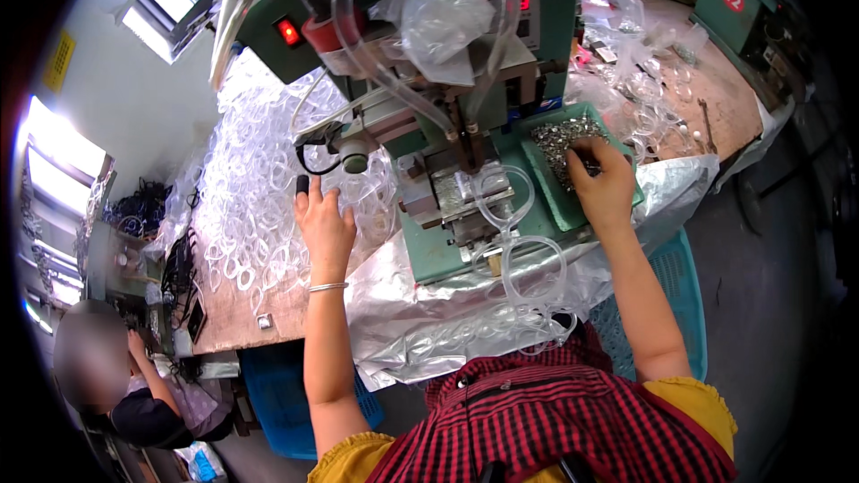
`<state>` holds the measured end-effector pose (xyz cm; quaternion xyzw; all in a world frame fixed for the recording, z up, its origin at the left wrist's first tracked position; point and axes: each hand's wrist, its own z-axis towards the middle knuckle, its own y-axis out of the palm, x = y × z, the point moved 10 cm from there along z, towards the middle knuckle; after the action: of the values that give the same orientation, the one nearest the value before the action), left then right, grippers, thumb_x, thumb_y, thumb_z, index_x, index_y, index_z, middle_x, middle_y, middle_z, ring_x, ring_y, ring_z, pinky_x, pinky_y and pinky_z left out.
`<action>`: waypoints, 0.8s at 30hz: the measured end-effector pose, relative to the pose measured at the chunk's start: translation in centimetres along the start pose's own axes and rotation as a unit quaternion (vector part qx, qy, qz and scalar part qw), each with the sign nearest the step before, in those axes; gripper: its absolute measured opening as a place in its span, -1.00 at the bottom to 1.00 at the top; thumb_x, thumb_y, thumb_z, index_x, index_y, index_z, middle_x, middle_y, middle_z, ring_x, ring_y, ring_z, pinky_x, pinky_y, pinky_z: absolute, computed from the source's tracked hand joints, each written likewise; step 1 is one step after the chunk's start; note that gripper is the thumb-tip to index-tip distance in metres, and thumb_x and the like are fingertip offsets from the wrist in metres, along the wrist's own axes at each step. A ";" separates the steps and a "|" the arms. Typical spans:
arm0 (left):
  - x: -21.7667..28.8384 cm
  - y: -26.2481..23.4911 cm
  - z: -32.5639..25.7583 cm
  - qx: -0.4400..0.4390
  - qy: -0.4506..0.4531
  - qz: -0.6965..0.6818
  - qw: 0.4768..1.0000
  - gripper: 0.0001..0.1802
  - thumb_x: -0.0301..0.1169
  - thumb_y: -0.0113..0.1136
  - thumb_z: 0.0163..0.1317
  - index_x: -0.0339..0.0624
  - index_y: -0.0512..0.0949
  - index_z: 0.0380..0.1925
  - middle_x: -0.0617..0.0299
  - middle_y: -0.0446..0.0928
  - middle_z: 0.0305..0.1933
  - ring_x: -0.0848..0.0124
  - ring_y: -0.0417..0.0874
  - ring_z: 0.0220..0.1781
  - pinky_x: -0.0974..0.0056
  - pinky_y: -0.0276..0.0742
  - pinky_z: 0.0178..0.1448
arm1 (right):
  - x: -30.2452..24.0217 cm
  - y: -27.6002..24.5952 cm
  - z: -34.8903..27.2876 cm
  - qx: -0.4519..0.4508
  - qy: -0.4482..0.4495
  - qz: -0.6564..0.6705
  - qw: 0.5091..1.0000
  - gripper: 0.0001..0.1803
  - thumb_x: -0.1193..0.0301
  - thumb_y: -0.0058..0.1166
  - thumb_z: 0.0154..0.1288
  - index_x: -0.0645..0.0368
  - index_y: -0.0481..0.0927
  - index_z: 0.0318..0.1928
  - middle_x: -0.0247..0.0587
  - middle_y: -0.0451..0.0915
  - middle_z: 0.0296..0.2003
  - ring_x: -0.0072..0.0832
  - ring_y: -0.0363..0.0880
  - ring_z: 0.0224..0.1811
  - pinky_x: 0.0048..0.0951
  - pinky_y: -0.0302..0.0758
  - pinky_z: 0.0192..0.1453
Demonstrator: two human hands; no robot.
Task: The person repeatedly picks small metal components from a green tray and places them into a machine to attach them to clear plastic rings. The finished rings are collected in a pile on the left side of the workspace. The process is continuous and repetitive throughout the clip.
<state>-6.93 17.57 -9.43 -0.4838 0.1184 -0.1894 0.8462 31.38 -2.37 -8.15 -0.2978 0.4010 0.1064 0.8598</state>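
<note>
My left hand (pixel 325 228) reaches over the near edge of a big pile of clear plastic loops (pixel 255 170). Its fingers are apart and hold nothing; a black cover sits on one fingertip. With fingers curled and pinched, my right hand (pixel 604 183) dips into a green tray (pixel 562 206) of small shiny metal parts (pixel 565 139). What lies between those fingertips is hidden. Between my hands stands a green press machine (pixel 420 246). A clear plastic loop (pixel 507 197) rests at its metal fixture (pixel 452 192), and more joined loops (pixel 534 270) hang down toward my apron.
Silver foil (pixel 403 331) covers the table's front edge. Blue baskets (pixel 268 394) stand below at left and right. Clear bags and loose pieces (pixel 626 63) lie at the back right. Another person (pixel 152 402) sits at the far left. A red-lit switch (pixel 287 32) glows on the machine.
</note>
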 end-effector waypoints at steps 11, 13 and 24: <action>-2.0 -2.4 -2.2 0.068 -0.051 -0.132 0.988 -0.75 -0.25 0.44 0.10 -0.24 0.72 -0.47 0.10 0.59 0.18 0.14 0.58 0.07 0.11 0.22 0.39 | 1.9 -5.4 -4.0 -0.058 0.109 0.131 0.984 -0.82 0.52 0.27 0.09 0.26 0.69 -0.24 -0.23 0.70 -0.26 -0.50 0.64 -0.14 -0.48 0.50 0.02; -0.7 -4.2 -1.1 0.109 -0.051 -0.159 0.980 -0.82 -0.35 0.41 0.14 -0.27 0.72 -0.43 0.15 0.65 -0.09 0.25 0.58 -0.11 0.17 0.34 0.19 | -2.6 -1.8 -2.6 -0.181 0.091 0.213 0.956 -0.82 0.55 0.27 0.08 0.25 0.70 -0.24 -0.25 0.70 -0.24 -0.52 0.64 -0.16 -0.49 0.50 0.03; 1.0 1.5 -7.7 -0.001 -0.331 -0.703 0.629 -0.70 -0.26 0.11 0.45 -0.28 0.60 -0.06 0.34 0.56 -0.50 0.67 0.38 -0.59 0.53 0.24 -0.49 | -5.6 6.7 0.7 -0.216 0.149 0.447 0.855 -0.52 0.58 0.28 0.02 0.24 0.53 0.03 -0.34 0.58 -0.39 -0.64 0.54 -0.30 -0.58 0.48 -0.14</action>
<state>-8.71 11.89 -14.58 -0.4509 -0.5460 -0.5538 0.4380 25.28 3.73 -6.41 -0.2769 0.5808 0.5174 0.5642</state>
